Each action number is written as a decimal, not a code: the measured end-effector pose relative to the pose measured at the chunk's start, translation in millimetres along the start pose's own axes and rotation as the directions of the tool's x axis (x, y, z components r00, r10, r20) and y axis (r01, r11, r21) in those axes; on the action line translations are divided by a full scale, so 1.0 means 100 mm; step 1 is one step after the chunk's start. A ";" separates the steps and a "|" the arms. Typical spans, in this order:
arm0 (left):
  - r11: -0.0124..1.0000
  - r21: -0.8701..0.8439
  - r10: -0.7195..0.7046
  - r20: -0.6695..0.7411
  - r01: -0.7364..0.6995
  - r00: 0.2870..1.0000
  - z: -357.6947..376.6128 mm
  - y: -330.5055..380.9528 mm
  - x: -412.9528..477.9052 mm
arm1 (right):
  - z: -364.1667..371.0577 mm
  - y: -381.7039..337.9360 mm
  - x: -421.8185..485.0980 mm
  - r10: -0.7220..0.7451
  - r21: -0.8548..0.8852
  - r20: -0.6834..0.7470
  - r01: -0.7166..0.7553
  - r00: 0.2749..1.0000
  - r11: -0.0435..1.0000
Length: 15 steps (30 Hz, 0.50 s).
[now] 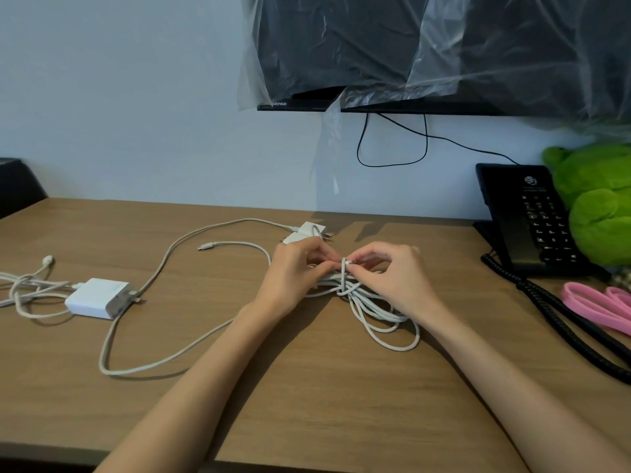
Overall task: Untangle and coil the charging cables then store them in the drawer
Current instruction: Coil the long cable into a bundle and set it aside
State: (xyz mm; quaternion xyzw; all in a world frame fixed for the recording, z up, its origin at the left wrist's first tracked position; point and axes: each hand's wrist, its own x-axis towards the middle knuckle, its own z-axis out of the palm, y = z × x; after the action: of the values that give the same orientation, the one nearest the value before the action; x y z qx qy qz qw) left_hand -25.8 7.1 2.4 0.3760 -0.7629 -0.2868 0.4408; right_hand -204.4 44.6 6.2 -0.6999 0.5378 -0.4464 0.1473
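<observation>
Left hand point(293, 271) fingers are being curled round the middle of the coiled white cable point(375, 308), which is lying on the counter point(307, 387) between both hands. Its free end is being pinched between thumb and forefinger by the right hand point(392, 278), just above the waist of the bundle, where a turn of cable is being passed round the loops.

Two white plug adapters point(307, 232) are being left just behind the left hand. A long loose cable point(136, 371) is being trailed across the counter to a white charger block point(97, 298), beside a tangle of more cables point(24, 288).

On the wall, a television point(341, 46) is being covered by a plastic sheet point(444, 63); only the letters "sense" point(278, 104) are being shown on its bezel. A black telephone point(536, 216) is standing at the right; the print on its keys is too small to read.
</observation>
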 end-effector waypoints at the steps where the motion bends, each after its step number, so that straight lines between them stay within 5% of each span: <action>1: 0.998 0.051 0.042 0.010 -0.042 0.999 0.00 -0.01 -0.01 | 0.01 0.00 0.00 -0.011 -0.023 -0.004 0.011 1.000 1.000; 5: 0.904 0.373 0.153 0.170 -0.208 0.973 0.00 0.00 -0.06 | 0.01 0.03 0.01 -0.120 -0.131 0.010 0.120 0.993 0.984; 15: 0.878 0.387 0.193 0.254 -0.283 0.948 0.01 0.01 -0.07 | 0.01 0.16 -0.01 -0.248 -0.200 -0.021 0.239 0.968 0.950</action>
State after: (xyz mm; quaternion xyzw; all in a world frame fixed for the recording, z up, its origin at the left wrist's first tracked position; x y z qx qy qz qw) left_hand -24.9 13.6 -1.1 0.3327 -0.8888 -0.0976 0.2998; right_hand -213.2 39.1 -5.9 -0.7616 0.4917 -0.4221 0.0090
